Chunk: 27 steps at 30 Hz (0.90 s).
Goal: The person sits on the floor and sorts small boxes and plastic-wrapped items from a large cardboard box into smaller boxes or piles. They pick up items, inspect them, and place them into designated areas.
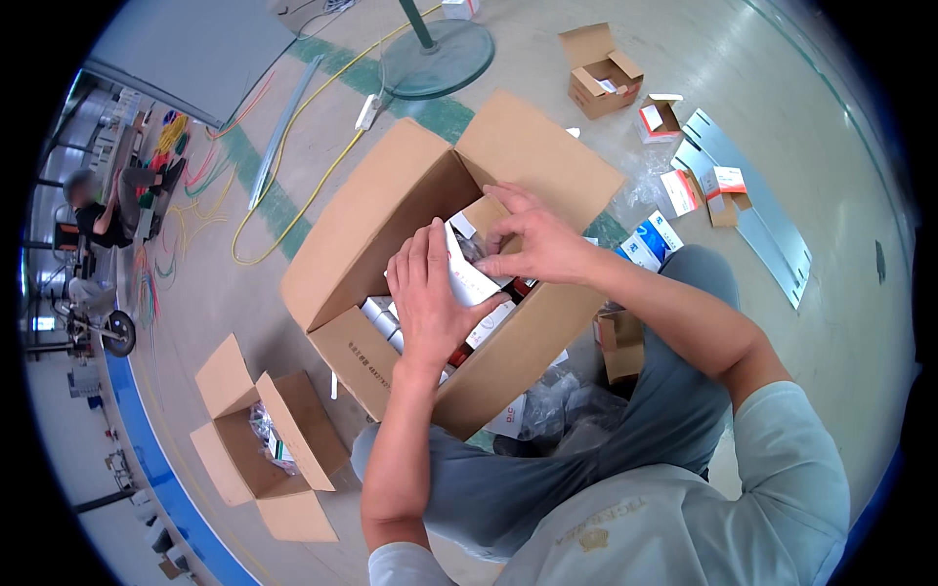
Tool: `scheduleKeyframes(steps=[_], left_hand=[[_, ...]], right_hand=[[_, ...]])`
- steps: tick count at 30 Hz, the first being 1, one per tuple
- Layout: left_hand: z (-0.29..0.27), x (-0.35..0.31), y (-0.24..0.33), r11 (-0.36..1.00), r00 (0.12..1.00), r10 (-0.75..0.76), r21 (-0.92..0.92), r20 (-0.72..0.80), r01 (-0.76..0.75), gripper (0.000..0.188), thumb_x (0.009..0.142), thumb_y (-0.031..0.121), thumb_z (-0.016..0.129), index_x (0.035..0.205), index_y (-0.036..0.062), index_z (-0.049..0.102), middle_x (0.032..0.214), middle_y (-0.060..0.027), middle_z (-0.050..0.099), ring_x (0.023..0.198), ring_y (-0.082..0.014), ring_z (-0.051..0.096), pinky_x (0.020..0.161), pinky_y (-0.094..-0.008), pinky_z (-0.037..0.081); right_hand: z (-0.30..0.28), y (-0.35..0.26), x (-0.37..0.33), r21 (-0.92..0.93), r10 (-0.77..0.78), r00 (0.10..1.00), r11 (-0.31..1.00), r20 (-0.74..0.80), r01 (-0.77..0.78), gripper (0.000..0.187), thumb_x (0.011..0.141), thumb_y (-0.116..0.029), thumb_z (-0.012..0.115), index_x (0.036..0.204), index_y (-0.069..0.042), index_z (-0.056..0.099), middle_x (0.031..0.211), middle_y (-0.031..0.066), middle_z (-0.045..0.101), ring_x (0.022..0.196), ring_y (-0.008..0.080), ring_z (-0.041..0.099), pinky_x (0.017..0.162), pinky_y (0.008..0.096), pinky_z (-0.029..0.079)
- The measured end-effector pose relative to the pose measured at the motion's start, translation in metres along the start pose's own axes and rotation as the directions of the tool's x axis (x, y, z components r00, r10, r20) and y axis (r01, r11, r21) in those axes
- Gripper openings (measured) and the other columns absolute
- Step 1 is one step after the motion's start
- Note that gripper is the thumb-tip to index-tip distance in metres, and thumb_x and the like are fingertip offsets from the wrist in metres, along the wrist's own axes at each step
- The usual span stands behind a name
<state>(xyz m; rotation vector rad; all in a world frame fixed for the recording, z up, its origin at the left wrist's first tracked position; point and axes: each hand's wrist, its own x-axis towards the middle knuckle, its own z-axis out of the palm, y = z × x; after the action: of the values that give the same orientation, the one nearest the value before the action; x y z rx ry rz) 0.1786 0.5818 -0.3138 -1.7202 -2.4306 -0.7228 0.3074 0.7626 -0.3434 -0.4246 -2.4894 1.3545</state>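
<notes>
A large open cardboard box (pixel 357 230) stands in front of me with its flaps spread. Over its opening, my left hand (pixel 422 298) grips a small white carton (pixel 467 281) from the left side. The carton's end is open, and a brown inner flap shows. My right hand (pixel 542 239) is on the right of that carton, thumb and fingers curled at its open end. Something dark and greyish is partly visible inside, too covered to name. Under my hands, white cartons (pixel 381 317) lie in the large box, some with red parts.
On the left is another open cardboard box (pixel 318 420) with plastic-wrapped items. Several small opened cartons (pixel 606 88), a blue-and-white box (pixel 650 241) and a metal panel (pixel 747 200) lie at right. A round stand base (pixel 440 59) and yellow cable (pixel 303 223) are beyond. A person (pixel 112 210) sits far left.
</notes>
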Motion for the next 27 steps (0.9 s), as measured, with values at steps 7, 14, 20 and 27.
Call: scheduleKeyframes(steps=[7, 14, 20, 27], left_hand=[[0.010, -0.002, 0.002, 0.996, 0.998, 0.029, 0.083, 0.050, -0.033, 0.126, 0.059, 0.048, 0.098, 0.159, 0.0006, 0.038, 0.150, -0.0207, 0.051, 0.138, -0.0403, 0.048, 0.115, -0.0531, 0.034], [0.006, -0.002, -0.001, 0.997, 0.997, -0.010, 0.079, 0.071, 0.004, 0.125, 0.058, 0.050, 0.098, 0.156, -0.0001, 0.041, 0.149, -0.0203, 0.052, 0.138, -0.0403, 0.048, 0.115, -0.0537, 0.034], [0.022, -0.007, -0.005, 0.996, 0.997, -0.004, 0.095, 0.076, -0.003, 0.124, 0.057, 0.050, 0.099, 0.155, -0.0004, 0.042, 0.149, -0.0205, 0.053, 0.138, -0.0401, 0.049, 0.114, -0.0526, 0.035], [0.015, -0.002, -0.003, 0.999, 0.998, -0.014, 0.052, 0.058, 0.011, 0.123, 0.057, 0.047, 0.099, 0.156, -0.0005, 0.041, 0.150, -0.0204, 0.052, 0.138, -0.0404, 0.049, 0.114, -0.0533, 0.036]], right_hand=[[0.009, 0.005, -0.003, -0.083, 0.006, 1.000, 0.997, 0.028, -0.004, 0.016, 0.080, -0.024, 0.079, 0.089, -0.011, 0.079, 0.164, 0.0358, 0.032, 0.157, 0.0486, 0.026, 0.125, 0.0495, 0.031], [-0.004, 0.001, -0.001, -0.154, -0.014, 0.989, 0.987, 0.145, 0.036, 0.022, 0.082, -0.027, 0.077, 0.096, -0.012, 0.082, 0.166, 0.0337, 0.030, 0.158, 0.0465, 0.024, 0.126, 0.0489, 0.030], [0.008, 0.000, -0.006, -0.294, -0.205, 0.975, 0.930, 0.091, 0.222, 0.013, 0.084, -0.016, 0.074, 0.090, -0.005, 0.078, 0.166, 0.0266, 0.036, 0.158, 0.0438, 0.024, 0.125, 0.0489, 0.032], [0.002, 0.004, 0.003, -0.275, -0.274, 0.960, 0.929, -0.057, 0.249, 0.012, 0.081, -0.013, 0.078, 0.085, -0.003, 0.072, 0.159, 0.0211, 0.046, 0.155, 0.0407, 0.033, 0.122, 0.0508, 0.036]])
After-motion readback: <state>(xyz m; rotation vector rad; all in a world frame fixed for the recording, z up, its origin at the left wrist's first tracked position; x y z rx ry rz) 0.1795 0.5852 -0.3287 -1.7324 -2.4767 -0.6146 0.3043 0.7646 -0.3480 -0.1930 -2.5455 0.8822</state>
